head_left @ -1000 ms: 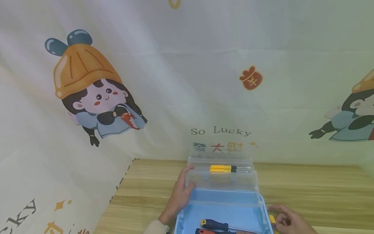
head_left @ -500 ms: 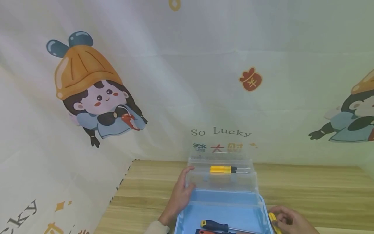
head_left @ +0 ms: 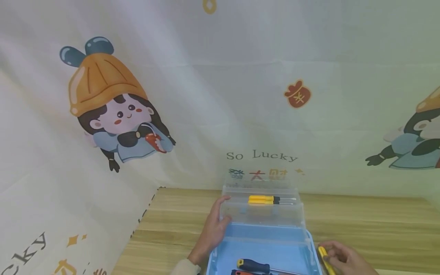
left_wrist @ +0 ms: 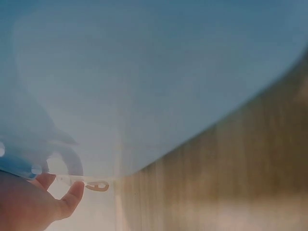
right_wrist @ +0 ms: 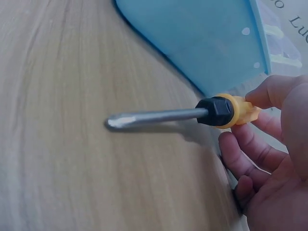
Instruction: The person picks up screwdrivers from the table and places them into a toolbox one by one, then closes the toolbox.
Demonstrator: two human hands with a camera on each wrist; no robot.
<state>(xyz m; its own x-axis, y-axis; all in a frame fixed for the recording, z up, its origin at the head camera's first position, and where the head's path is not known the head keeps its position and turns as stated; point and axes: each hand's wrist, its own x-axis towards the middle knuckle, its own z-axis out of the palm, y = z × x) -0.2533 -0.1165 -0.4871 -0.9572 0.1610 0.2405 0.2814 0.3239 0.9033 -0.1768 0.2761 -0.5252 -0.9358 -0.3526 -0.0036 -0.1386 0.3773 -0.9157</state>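
A blue toolbox (head_left: 264,235) stands open at the bottom of the head view, its clear plastic tray (head_left: 282,214) raised at the back. My left hand (head_left: 213,227) grips the tray's left side, thumb in front and fingers behind. Two small yellow-handled screwdrivers (head_left: 262,200) lie on the tray. Just right of the box, my right hand (head_left: 345,259) pinches another yellow screwdriver (head_left: 325,259) by its handle. In the right wrist view, that screwdriver's metal shaft (right_wrist: 159,117) points away from the fingers, above the wooden surface, with a black collar at the handle.
Inside the box lie a screwdriver with a black and yellow handle (head_left: 254,265) and a red-handled tool (head_left: 240,272), cut off by the frame edge. The wooden tabletop (head_left: 371,225) meets a printed cloth backdrop (head_left: 192,114) behind and at the left.
Beside the box, the yellow screwdriver handle has turned and shows more of its length between my right fingers. My left hand keeps its place on the tray. The head view shifts slightly.
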